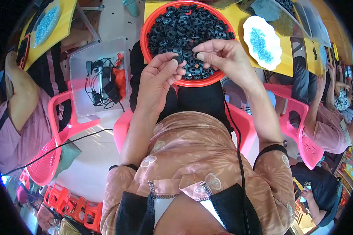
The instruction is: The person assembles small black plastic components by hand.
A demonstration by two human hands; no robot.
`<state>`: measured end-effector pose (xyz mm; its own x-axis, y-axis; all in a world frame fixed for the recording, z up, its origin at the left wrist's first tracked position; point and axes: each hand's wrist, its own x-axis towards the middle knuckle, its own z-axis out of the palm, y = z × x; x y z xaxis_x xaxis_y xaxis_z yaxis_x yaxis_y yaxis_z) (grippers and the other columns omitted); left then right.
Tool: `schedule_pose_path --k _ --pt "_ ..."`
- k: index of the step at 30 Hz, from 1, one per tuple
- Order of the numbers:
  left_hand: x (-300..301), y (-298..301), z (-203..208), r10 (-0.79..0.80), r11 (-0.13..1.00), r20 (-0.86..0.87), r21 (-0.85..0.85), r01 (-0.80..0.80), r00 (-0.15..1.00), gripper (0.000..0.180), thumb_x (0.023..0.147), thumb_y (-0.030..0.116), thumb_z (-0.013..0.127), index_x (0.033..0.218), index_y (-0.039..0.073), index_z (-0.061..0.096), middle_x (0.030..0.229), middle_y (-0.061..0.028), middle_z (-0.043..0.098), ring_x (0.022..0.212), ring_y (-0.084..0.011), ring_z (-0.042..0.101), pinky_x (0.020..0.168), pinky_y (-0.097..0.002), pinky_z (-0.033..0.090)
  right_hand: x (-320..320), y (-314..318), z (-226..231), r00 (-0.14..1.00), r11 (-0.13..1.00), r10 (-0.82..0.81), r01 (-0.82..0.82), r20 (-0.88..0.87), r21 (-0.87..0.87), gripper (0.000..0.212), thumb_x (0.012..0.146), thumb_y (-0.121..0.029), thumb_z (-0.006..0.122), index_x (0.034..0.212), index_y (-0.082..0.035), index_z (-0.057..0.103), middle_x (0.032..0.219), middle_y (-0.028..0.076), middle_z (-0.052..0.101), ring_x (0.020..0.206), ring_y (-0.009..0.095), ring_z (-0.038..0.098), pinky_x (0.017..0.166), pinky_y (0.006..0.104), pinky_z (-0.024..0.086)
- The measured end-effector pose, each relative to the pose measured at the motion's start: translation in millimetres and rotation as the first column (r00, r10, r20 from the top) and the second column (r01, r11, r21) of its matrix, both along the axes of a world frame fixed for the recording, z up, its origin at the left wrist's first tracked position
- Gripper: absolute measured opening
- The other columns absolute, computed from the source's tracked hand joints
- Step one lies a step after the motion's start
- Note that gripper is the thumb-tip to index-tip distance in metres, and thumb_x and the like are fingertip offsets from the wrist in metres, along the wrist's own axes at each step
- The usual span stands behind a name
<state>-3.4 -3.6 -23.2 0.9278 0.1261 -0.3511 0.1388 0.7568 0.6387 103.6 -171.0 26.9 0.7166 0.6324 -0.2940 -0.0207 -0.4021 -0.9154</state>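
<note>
A round red basin full of small black plastic pieces rests at my lap, against the yellow table. My left hand is over the basin's near left rim, its thumb and forefinger pinching a small black piece. Over the near right part of the basin is my right hand, also closed in a pinch. Something small and dark shows at its fingertips, too little to name. The two hands are a short gap apart.
A white scalloped dish of light blue bits stands on the yellow table at right. To the left, a clear plastic bin holds cables and adapters. Pink chairs with seated people flank me. A black cable runs down my front.
</note>
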Motion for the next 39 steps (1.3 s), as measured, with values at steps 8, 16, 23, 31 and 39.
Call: schedule_pose_path --k 8,16,23,31,39 --pt "4 -13 6 -0.026 0.99 0.024 0.137 0.023 0.999 0.017 0.089 0.007 0.061 0.104 0.001 0.055 0.095 -0.013 0.066 0.077 -0.0159 0.065 0.069 -0.0233 0.052 -33 3 -7 0.922 0.859 -0.274 0.362 -0.272 0.361 0.017 0.085 -0.007 0.066 0.1 -0.001 0.068 0.08 0.004 0.068 0.062 0.004 0.052 0.055 0.0173 0.039" --pt "-1 -15 15 -0.045 0.931 0.11 0.364 0.002 0.993 0.017 0.09 0.003 0.058 0.104 -0.001 0.05 0.09 -0.0125 0.065 0.075 -0.0152 0.065 0.068 -0.0239 0.052 -41 6 -8 0.907 0.82 -0.285 0.398 -0.31 0.411 0.016 0.086 -0.002 0.063 0.101 0.003 0.066 0.084 0.009 0.068 0.076 0.01 0.063 0.07 0.022 0.051" --pt "-5 -14 19 -0.087 0.916 0.153 0.4 0.019 0.984 0.016 0.091 0.002 0.055 0.103 -0.002 0.046 0.089 -0.0131 0.064 0.074 -0.014 0.063 0.068 -0.0234 0.051 -34 -1 -3 0.966 0.937 -0.176 0.223 -0.191 0.268 0.019 0.086 -0.003 0.064 0.103 0.004 0.066 0.083 0.007 0.069 0.073 0.007 0.062 0.067 0.021 0.051" --pt "-9 -11 20 -0.169 0.884 0.183 0.462 0.067 0.968 0.014 0.092 0.005 0.055 0.103 0.001 0.047 0.085 -0.0107 0.065 0.071 -0.0118 0.062 0.063 -0.0222 0.046 -25 -9 10 0.972 0.979 -0.026 0.073 -0.235 0.19 0.017 0.086 -0.009 0.065 0.099 0.001 0.068 0.081 0.005 0.069 0.064 0.005 0.058 0.058 0.0185 0.046" --pt "-9 -6 22 -0.262 0.866 0.189 0.478 0.145 0.946 0.014 0.092 0.005 0.055 0.102 0.001 0.047 0.082 -0.0082 0.063 0.07 -0.0108 0.06 0.064 -0.0219 0.046 -20 -18 4 0.966 0.967 0.089 -0.026 -0.244 0.252 0.015 0.086 -0.012 0.065 0.096 -0.001 0.069 0.077 0.003 0.068 0.065 0.006 0.06 0.058 0.0191 0.048"
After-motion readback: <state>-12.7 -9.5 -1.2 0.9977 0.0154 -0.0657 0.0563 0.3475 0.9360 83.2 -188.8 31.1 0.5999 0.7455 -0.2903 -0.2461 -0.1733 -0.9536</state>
